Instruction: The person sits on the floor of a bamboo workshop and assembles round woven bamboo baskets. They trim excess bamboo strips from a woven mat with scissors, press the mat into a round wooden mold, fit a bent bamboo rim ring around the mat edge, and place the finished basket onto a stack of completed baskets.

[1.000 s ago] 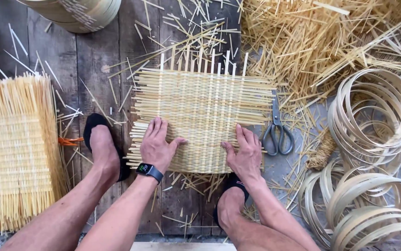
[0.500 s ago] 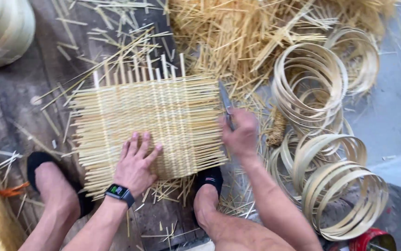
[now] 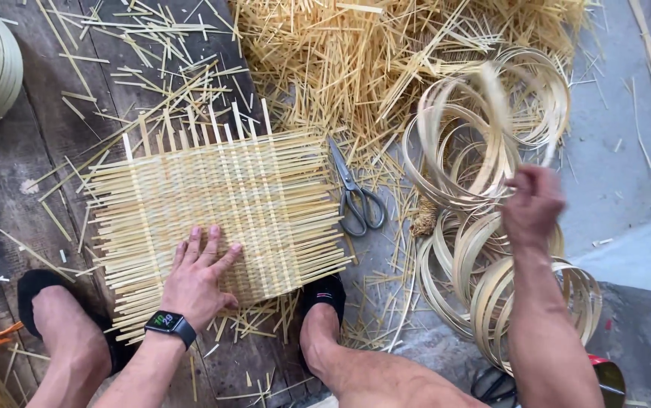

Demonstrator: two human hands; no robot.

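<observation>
Status: woven mat [image 3: 220, 211] lies flat on the wooden floor [image 3: 46, 159], roughly square, weave dense across the middle, so the flat panel looks mostly done. Strip ends stick out unevenly at the far edge and along both sides, so by my read edges are untrimmed and unbound. Left hand [image 3: 199, 281] rests palm-down on the near edge of the mat, fingers spread flat, holding nothing, just pinning it. One foot [image 3: 324, 325] in a black sandal sits at the mat's near right corner, the other foot [image 3: 57, 321] just off the near left corner. Right hand [image 3: 533, 205] is raised over the stack of bamboo hoops [image 3: 492, 249] to the right of the mat, motion-blurred; its grip looks closed on one hoop [image 3: 484, 128], lifted clear of the pile, though blur makes finger position hard to confirm. Scissors [image 3: 356, 193] lie just beside the mat's right edge, untouched. Big heap of loose strips [image 3: 386, 60] beyond the mat. No hoop on the mat yet, so rim fitting and trimming look like what's left.
</observation>
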